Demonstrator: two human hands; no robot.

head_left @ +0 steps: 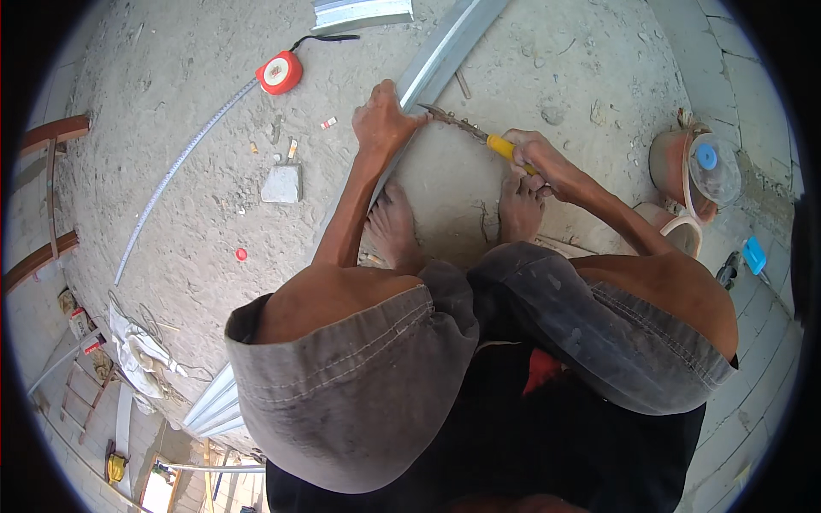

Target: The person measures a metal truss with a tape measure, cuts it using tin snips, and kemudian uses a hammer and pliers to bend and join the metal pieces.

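Note:
A long galvanized metal profile (449, 60) lies slantwise on the dusty floor, running from beside my left leg up past the top edge. My left hand (385, 122) grips its edge, thumb pointing right. In my right hand (543, 162) is a pair of tin snips (500, 147) with yellow handles. Their dark metal jaws reach left to the profile's edge, close to my left thumb. Whether the blades bite into the metal is too small to tell. My bare feet are on the floor, on either side of a smooth grey patch.
A red tape measure (280, 73) has its blade drawn out across the floor to the left. Near it sits a small grey block (282, 183). A short profile offcut (363, 13) lies at the top, more profiles (218, 402) at lower left. Buckets (671, 162) stand right.

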